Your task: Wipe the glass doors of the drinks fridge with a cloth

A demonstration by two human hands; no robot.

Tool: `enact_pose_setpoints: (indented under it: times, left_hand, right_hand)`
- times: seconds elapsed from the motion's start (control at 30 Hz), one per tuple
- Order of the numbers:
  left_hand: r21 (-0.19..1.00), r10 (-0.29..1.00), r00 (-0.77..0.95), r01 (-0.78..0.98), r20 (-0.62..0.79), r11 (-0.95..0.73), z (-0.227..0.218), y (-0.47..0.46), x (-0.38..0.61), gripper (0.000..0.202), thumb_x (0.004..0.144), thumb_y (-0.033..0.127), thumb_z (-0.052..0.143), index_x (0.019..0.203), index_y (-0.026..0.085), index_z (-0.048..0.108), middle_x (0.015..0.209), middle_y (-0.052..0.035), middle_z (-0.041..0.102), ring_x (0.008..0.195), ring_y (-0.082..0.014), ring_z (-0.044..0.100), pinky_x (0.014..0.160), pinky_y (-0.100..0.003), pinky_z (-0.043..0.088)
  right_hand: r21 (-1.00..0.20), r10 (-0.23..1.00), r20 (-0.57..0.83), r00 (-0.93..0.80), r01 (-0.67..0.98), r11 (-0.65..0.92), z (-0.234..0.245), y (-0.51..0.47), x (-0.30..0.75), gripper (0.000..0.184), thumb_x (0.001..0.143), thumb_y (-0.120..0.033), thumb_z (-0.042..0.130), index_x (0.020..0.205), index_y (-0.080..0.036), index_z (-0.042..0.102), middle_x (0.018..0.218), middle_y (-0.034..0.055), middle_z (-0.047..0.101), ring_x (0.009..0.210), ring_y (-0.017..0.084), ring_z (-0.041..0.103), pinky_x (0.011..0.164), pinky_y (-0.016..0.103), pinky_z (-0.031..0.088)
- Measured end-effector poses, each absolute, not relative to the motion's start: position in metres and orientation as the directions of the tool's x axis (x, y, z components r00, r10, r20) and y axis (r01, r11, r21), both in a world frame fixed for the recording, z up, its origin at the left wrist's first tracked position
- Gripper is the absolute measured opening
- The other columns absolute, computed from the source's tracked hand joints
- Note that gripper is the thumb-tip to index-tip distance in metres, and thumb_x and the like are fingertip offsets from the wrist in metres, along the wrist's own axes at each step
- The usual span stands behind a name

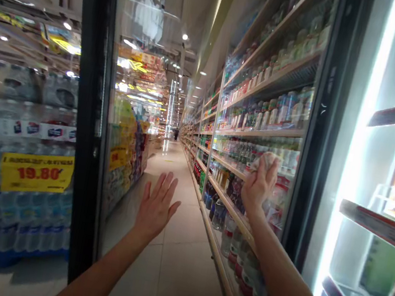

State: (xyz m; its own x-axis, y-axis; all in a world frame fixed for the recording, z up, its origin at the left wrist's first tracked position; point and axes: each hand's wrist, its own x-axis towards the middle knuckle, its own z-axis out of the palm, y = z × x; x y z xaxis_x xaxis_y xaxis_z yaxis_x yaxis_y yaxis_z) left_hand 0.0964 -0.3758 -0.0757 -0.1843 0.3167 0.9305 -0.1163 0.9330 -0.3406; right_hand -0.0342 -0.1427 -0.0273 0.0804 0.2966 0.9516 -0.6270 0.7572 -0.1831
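Observation:
A glass fridge door (207, 89) with a black frame (94, 100) stands in front of me. My left hand (157, 207) is raised with its fingers spread, its palm flat toward the lower part of the pane, and it holds nothing. To the right, my right hand (259, 186) presses a crumpled pale cloth (265, 162) against the glass. Behind the hand, the cloth hides a small patch of the pane.
Lit fridge shelves (386, 220) with packaged goods lie to the right. Beyond the glass, bottled drinks fill tall shelves (261, 128) along a tiled aisle (170, 265). Shrink-wrapped water bottles (0, 216) with a yellow price sign (36, 172) stand left. A person (176, 134) is far down the aisle.

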Motion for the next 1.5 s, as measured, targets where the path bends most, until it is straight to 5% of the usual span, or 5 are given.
enact_pose_setpoints:
  times: [0.23,0.4,0.77,1.33,1.5]
  left_hand:
    - [-0.295,0.278,-0.196,-0.062,0.94,0.953,-0.076,-0.375,0.096,0.066,0.089,0.031,0.047,0.145,0.018,0.016,0.141,-0.0149,0.041,0.137,-0.023,0.027,0.113,-0.047,0.013]
    - [-0.295,0.281,-0.154,-0.078,0.947,0.952,-0.079,-0.373,0.096,0.067,0.089,0.029,0.047,0.145,0.015,0.015,0.141,-0.0165,0.041,0.139,-0.0235,0.022,0.113,-0.049,0.013]
    - [-0.255,0.375,-0.195,0.455,0.906,0.853,-0.02,-0.275,0.063,0.057,0.092,0.031,0.034,0.143,0.01,0.019,0.147,-0.016,0.031,0.139,-0.0202,0.021,0.111,-0.039,0.031]
    - [-0.126,0.131,0.099,-0.053,0.986,0.991,0.04,-0.401,0.1,0.039,0.088,0.025,0.042,0.124,0.014,0.051,0.128,-0.0177,0.046,0.124,-0.0284,0.039,0.103,-0.051,0.032]
    - [-0.464,0.469,-0.062,0.083,0.881,0.882,-0.031,-0.345,0.082,0.037,0.087,0.018,0.042,0.123,0.015,0.051,0.122,-0.0105,0.055,0.124,-0.0213,0.041,0.105,-0.038,0.036]
  right_hand:
    - [0.331,-0.262,0.944,0.203,-0.609,0.721,-0.036,-0.149,-0.029,0.051,0.086,-0.016,0.044,0.135,-0.033,0.042,0.149,0.0021,0.032,0.14,0.02,0.023,0.112,0.044,0.024]
    - [-0.143,0.229,0.971,0.072,-0.594,0.791,-0.021,-0.125,-0.039,0.053,0.088,-0.017,0.034,0.142,-0.022,0.033,0.153,0.0105,0.019,0.141,0.028,0.017,0.108,0.056,0.024]
    - [0.182,-0.217,0.975,0.052,-0.749,0.638,-0.069,-0.179,-0.002,0.057,0.088,-0.019,0.037,0.144,-0.024,0.025,0.15,0.0074,0.03,0.141,0.022,0.02,0.11,0.045,0.031]
    - [-0.079,0.14,0.989,0.048,-0.633,0.77,-0.07,-0.143,-0.031,0.05,0.088,-0.021,0.039,0.138,-0.02,0.037,0.147,0.0144,0.034,0.139,0.028,0.023,0.108,0.056,0.022]
    - [-0.08,0.143,0.988,0.051,-0.623,0.778,-0.07,-0.141,-0.031,0.049,0.088,-0.023,0.039,0.137,-0.02,0.039,0.146,0.0139,0.034,0.138,0.028,0.025,0.107,0.054,0.025]
